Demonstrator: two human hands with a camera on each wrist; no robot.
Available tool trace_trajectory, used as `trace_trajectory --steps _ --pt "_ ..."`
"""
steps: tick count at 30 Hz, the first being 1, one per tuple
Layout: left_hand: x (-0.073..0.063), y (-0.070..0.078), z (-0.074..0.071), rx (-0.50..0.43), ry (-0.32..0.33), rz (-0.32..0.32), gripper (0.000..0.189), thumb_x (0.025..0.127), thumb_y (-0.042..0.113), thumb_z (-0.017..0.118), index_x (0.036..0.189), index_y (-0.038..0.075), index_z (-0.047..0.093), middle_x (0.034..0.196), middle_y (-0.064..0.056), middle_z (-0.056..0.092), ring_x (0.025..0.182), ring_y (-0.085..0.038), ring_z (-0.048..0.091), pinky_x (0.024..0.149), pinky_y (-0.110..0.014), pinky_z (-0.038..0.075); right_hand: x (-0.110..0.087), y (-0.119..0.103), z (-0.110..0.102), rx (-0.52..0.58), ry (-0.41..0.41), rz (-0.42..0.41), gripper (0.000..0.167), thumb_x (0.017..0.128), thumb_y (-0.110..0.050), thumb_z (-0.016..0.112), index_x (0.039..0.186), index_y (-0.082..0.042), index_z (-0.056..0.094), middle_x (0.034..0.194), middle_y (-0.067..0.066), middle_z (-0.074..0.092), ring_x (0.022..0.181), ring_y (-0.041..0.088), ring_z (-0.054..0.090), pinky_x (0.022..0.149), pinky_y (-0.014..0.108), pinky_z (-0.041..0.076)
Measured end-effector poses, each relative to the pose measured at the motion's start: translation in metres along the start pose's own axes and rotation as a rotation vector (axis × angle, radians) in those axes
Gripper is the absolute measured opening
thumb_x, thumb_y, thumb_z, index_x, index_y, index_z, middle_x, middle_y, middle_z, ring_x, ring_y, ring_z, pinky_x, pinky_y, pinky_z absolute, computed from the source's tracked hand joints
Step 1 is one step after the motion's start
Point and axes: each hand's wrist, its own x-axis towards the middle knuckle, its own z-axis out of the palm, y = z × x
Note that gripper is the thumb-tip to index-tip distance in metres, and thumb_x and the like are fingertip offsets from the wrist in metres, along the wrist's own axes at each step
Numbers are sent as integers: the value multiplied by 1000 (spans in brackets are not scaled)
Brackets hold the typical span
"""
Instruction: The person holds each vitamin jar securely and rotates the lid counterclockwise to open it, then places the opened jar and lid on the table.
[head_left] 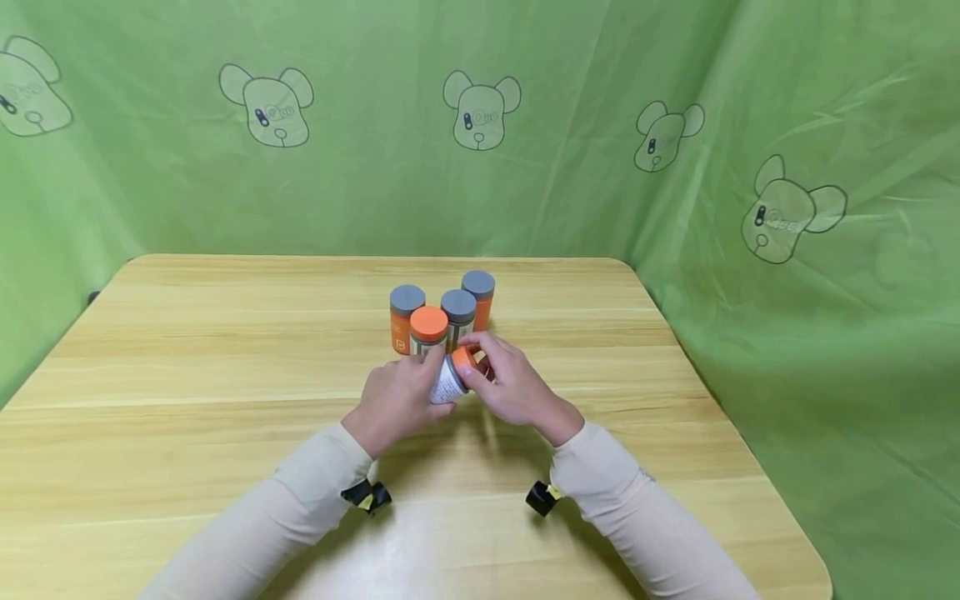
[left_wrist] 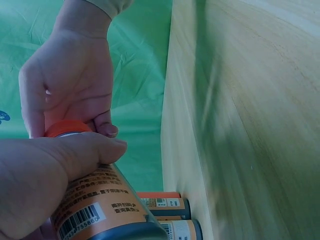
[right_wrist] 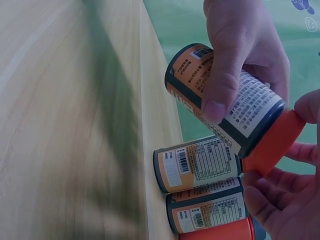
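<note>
My left hand (head_left: 397,398) grips the body of a jar (right_wrist: 215,95) with a printed orange, white and dark label. The jar is tilted, its orange lid (right_wrist: 275,140) toward my right hand (head_left: 513,383). Thumb and fingers of that right hand pinch the lid around its rim, and the lid sits on the jar. In the left wrist view, the left thumb (left_wrist: 85,152) lies across the jar's label, above a barcode. Just behind the hands stands an orange-lidded jar (head_left: 428,323), partly covered by the left thumb in the head view.
Three grey-lidded jars stand close around the orange-lidded one: an orange jar (head_left: 407,325) at left, one with a printed label (head_left: 458,307) and another orange jar (head_left: 478,287) farther back. All are on the wooden table (head_left: 225,350), with green curtain (head_left: 390,192) behind and beside it.
</note>
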Motion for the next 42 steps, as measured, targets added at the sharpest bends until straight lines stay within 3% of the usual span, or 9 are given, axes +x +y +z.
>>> trace_trajectory --steps 12,22,27,32,42 --pt "-1 1 0 -5 42 30 57 74 35 83 112 5 52 79 -9 62 59 -22 60 45 -35 48 0 -2 -1 -5 19 31 37 100 -27 51 125 0 51 106 11 60 67 20 58 59 30 49" --pt "0 2 -2 8 20 12 60 75 38 83 115 4 53 80 -8 63 60 -21 60 46 -34 48 0 0 -2 -27 34 -67 37 97 -23 53 124 3 51 110 13 58 75 18 56 62 31 50" --pt "0 2 -2 15 32 24 57 75 38 82 112 5 53 79 -8 62 59 -21 59 45 -34 48 0 1 -1 -35 38 -34 40 101 -32 48 124 2 51 107 12 59 73 21 57 62 33 50" --pt "0 2 -2 15 30 24 57 75 37 82 111 5 52 79 -8 62 59 -21 59 45 -34 48 0 0 0 -30 32 -3 36 100 -26 50 123 2 52 103 10 59 69 20 57 61 30 49" --pt "0 3 -2 28 17 17 58 75 38 82 113 5 52 80 -8 62 60 -20 59 46 -33 48 0 -1 -2 -22 28 -29 36 99 -22 51 124 3 52 112 12 58 78 22 57 68 31 49"
